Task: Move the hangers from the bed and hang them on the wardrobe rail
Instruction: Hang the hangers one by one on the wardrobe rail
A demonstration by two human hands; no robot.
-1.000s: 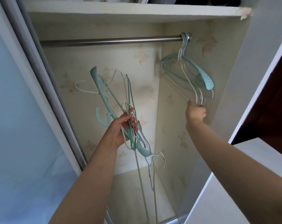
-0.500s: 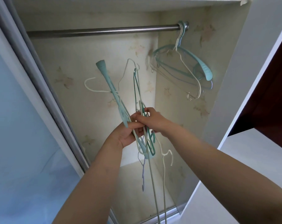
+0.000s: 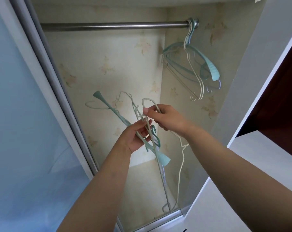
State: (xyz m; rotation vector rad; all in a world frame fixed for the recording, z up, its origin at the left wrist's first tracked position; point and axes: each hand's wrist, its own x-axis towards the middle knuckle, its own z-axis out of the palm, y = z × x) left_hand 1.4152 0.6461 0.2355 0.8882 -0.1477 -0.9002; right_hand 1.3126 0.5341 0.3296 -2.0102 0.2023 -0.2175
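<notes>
Left hand (image 3: 136,138) fingers clamped on hanger bunch (image 3: 123,121); right hand (image 3: 168,119) fingers pinch white hanger (image 3: 146,102) hook; others (image 3: 192,64) on rail (image 3: 108,26).

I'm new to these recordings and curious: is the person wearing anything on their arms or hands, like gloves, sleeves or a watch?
Nothing shows. The left hand and right hand are bare, with no gloves, rings or markings visible. Both forearms are uncovered up to the frame's edge, with no sleeve, watch or bracelet in view. Fingernails look short and unpainted.
</notes>
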